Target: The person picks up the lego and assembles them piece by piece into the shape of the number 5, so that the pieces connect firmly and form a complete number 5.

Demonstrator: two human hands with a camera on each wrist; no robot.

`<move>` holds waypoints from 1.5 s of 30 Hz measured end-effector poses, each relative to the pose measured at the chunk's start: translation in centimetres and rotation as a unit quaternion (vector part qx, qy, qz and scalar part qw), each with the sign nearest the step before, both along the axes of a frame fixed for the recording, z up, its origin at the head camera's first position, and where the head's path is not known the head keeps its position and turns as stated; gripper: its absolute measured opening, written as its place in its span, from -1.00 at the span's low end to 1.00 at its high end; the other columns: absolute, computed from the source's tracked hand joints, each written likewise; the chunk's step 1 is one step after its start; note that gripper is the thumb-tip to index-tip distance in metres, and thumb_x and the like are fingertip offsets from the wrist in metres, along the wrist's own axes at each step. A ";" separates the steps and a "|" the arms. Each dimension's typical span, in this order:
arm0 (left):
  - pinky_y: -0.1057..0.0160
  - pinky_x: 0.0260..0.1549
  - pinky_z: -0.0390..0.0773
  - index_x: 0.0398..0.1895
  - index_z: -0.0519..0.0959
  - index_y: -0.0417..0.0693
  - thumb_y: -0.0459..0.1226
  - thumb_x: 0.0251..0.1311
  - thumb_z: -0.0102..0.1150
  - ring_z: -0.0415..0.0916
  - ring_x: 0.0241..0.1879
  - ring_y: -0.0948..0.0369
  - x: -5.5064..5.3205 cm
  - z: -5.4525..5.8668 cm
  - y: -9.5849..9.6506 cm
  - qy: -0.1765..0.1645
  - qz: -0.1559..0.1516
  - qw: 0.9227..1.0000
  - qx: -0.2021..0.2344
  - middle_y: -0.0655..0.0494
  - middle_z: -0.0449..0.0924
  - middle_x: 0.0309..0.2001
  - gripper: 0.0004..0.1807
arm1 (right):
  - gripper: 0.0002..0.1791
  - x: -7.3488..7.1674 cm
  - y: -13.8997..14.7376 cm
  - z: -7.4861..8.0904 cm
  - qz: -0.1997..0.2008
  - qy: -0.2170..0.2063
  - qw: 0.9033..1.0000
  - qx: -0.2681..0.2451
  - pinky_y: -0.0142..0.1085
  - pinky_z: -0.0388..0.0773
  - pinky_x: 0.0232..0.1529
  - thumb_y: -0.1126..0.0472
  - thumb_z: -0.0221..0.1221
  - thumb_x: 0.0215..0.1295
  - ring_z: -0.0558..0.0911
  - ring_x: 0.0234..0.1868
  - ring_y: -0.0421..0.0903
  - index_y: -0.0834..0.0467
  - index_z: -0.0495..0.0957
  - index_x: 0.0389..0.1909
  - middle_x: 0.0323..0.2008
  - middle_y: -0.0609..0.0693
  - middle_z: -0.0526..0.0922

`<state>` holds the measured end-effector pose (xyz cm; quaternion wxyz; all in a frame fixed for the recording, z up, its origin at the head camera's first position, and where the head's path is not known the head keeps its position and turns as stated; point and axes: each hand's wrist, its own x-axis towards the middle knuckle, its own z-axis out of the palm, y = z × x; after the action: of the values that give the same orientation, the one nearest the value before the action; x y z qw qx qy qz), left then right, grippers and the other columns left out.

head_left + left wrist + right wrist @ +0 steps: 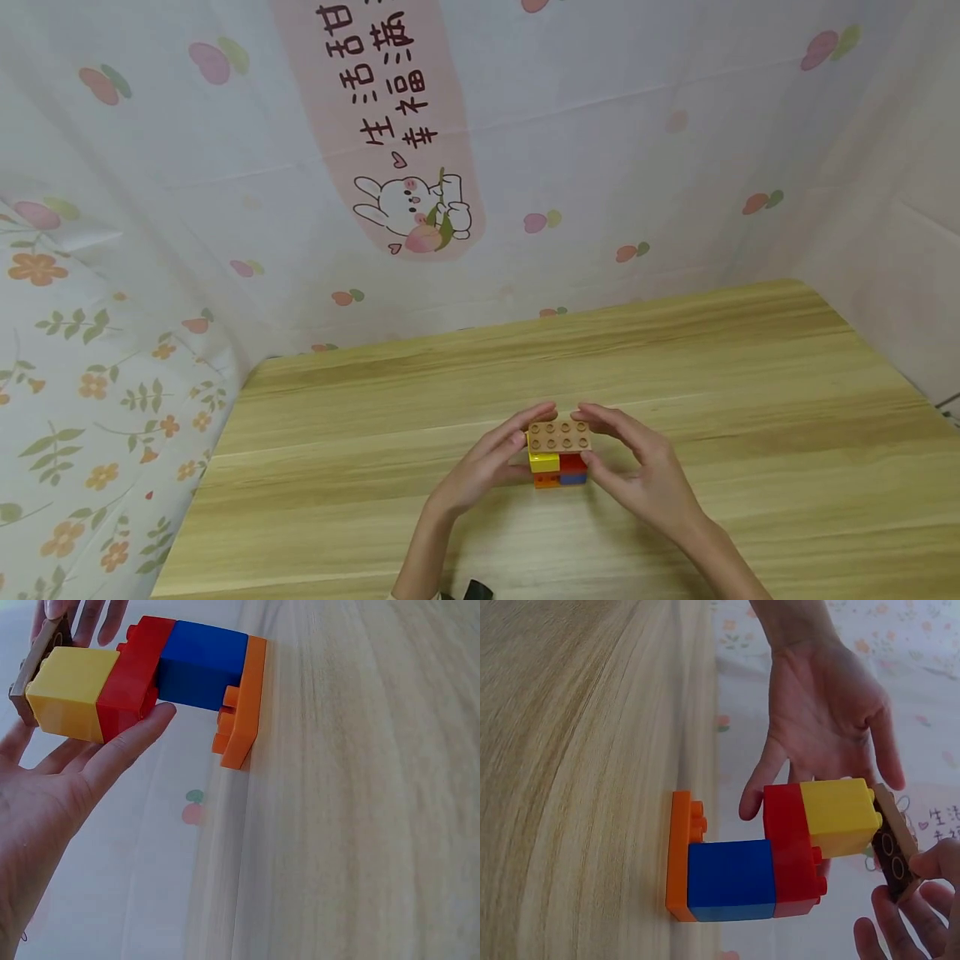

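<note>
A small stack of toy building bricks stands on the table. At its base lies a flat orange brick (679,859), with a blue brick (731,877) on one end. Above the blue one sits a red brick (787,847), and a yellow brick (836,817) tops its left part. My right hand (652,475) pinches a flat tan brick (559,436) by its right end, thumb against fingers. That brick lies over the yellow one, slightly tilted in the right wrist view. My left hand (476,467) is cupped at the left side, fingers extended, one fingertip near the red brick.
The wood-grain table (337,467) extends around the bricks. A patterned cloth (600,150) hangs behind its far edge, and a flowered cloth (90,400) hangs on the left. A black object (477,590) shows near the left forearm.
</note>
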<state>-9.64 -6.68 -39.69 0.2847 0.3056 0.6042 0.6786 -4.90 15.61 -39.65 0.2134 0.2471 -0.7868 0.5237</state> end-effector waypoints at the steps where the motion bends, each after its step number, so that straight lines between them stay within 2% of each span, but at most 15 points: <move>1: 0.02 0.01 0.45 0.42 0.10 0.02 -0.18 0.47 -0.41 0.20 0.26 0.04 0.0 0.0 0.0 0.002 0.000 1.000 0.002 -0.03 0.03 0.40 -0.51 | -0.40 0.0 0.0 0.0 -0.001 0.000 1.000 0.001 -0.38 0.46 0.00 0.55 0.29 -0.08 0.58 -0.05 -0.13 0.30 0.45 0.10 -0.05 0.04 0.60; 8: -0.05 -0.01 0.45 0.39 0.16 -0.04 -0.23 0.45 -0.31 0.30 0.19 0.06 -0.1 -0.2 0.1 0.006 0.000 1.000 0.009 -0.12 0.03 0.39 -0.53 | -0.41 0.0 0.1 -0.1 0.000 0.019 1.000 0.006 -0.39 0.47 -0.02 0.59 0.28 -0.11 0.59 -0.07 -0.14 0.26 0.49 0.05 -0.06 0.04 0.61; 12: -0.07 -0.02 0.45 0.37 0.20 -0.05 -0.20 0.44 -0.28 0.37 0.14 0.08 -0.1 -0.4 0.1 0.008 0.000 1.000 -0.004 -0.15 0.07 0.37 -0.53 | -0.41 0.0 0.0 -0.2 0.003 0.026 1.000 0.008 -0.38 0.49 -0.04 0.59 0.28 -0.13 0.59 -0.08 -0.14 0.24 0.50 0.03 -0.08 0.04 0.61; 19: -0.09 -0.04 0.45 0.34 0.25 -0.11 -0.19 0.45 -0.30 0.40 0.11 0.08 -0.1 -0.4 0.2 -0.002 0.007 1.000 -0.010 -0.09 0.24 0.28 -0.54 | -0.44 -0.1 0.0 -0.3 0.009 0.014 1.000 0.016 -0.38 0.49 -0.04 0.55 0.28 -0.09 0.58 -0.08 -0.12 0.22 0.49 0.04 -0.07 0.03 0.60; 28: -0.14 -0.03 0.43 0.29 0.28 -0.25 -0.23 0.44 -0.28 0.41 0.08 0.08 -0.1 -0.3 0.3 -0.010 0.010 1.000 -0.002 -0.20 0.34 0.17 -0.56 | -0.44 -0.3 -0.2 -0.2 0.016 0.012 1.000 0.005 -0.31 0.53 -0.09 0.57 0.27 -0.07 0.58 -0.07 -0.12 0.25 0.48 0.05 -0.06 0.06 0.60; 33: -0.10 -0.02 0.43 0.28 0.29 -0.24 -0.24 0.44 -0.27 0.42 0.08 0.08 -0.2 -0.4 0.3 -0.005 0.013 1.000 0.004 -0.18 0.36 0.16 -0.57 | -0.43 -0.2 -0.3 -0.2 0.018 0.012 1.000 0.000 -0.30 0.54 -0.10 0.60 0.26 -0.08 0.59 -0.08 -0.10 0.26 0.48 0.04 -0.06 0.08 0.60; 40: -0.09 -0.05 0.46 0.29 0.29 -0.20 -0.26 0.45 -0.29 0.41 0.08 0.06 -0.2 -0.3 0.4 0.019 0.015 1.000 0.014 -0.15 0.33 0.19 -0.58 | -0.42 -0.2 -0.3 0.0 0.016 0.017 1.000 0.001 -0.29 0.54 -0.11 0.59 0.29 -0.09 0.59 -0.08 -0.10 0.24 0.49 0.04 -0.06 0.07 0.60; 45: -0.12 -0.05 0.45 0.28 0.30 -0.21 -0.28 0.45 -0.29 0.42 0.07 0.07 -0.2 -0.2 0.4 0.019 0.016 1.000 0.015 -0.16 0.36 0.16 -0.59 | -0.43 -0.2 -0.2 0.0 0.016 0.011 1.000 -0.001 -0.32 0.53 -0.09 0.58 0.29 -0.09 0.59 -0.07 -0.12 0.24 0.49 0.03 -0.07 0.05 0.61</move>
<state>-9.80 -6.26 -39.91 0.2579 0.3130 0.6039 0.6861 -5.14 15.42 -39.64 0.2138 0.2649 -0.7803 0.5247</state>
